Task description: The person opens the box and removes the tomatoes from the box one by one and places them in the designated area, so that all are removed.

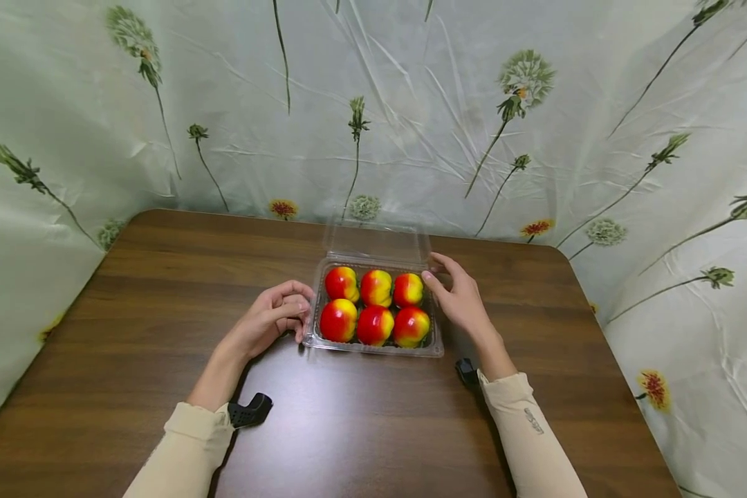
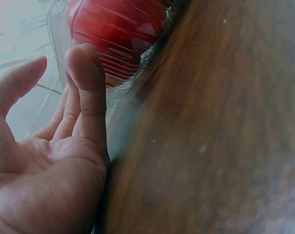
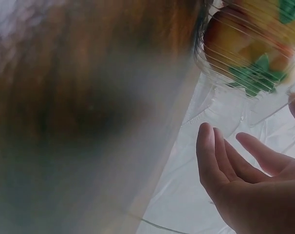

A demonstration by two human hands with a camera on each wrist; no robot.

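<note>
In the head view, a clear plastic clamshell box [image 1: 373,351] sits on the table with its transparent lid [image 1: 380,242] swung back at the far side. Several glossy red-and-yellow fruits [image 1: 375,325] fill it in two rows. My left hand [image 1: 268,318] is at the box's left side, its fingers loosely bent and fingertips at the wall. At the right side, near the back corner, is my right hand [image 1: 463,297], thumb by the rim. The right wrist view shows green leaf shapes [image 3: 258,75] on a fruit and the fingers [image 3: 211,156] relaxed, apart from the box wall.
The brown wooden table [image 1: 361,429] has rounded far corners. Behind it hangs a pale curtain [image 1: 404,131] printed with dandelions, close to the far edge. Black wrist cameras [image 1: 250,411] are worn at both cuffs.
</note>
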